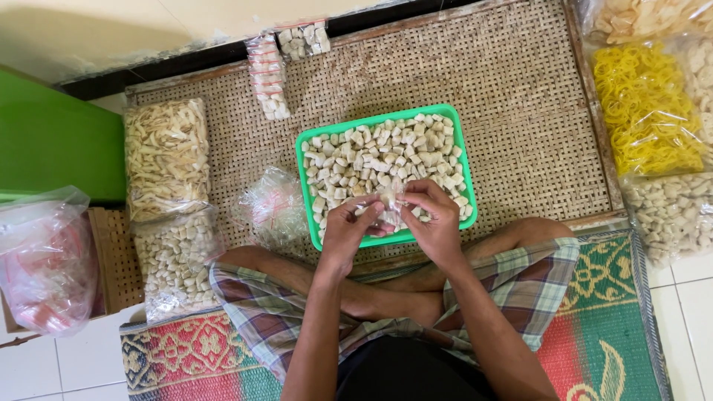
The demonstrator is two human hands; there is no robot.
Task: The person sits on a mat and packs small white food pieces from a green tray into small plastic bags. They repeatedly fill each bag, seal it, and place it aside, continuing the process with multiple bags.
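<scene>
Here, a person sits cross-legged on a patterned rug (594,327) laid over white floor tiles (59,364), facing a woven rattan mat (512,96) that runs to the far wall. The left hand (345,234) and right hand (438,219) meet over the near edge of a green tray (308,137) of pale snack pieces, both pinched narrow on a small clear plastic bag (388,204) between them. Left of the tray lie a crumpled plastic bag (271,204) and two filled packs (167,193). Bags of yellow crackers (642,104) sit far right.
</scene>
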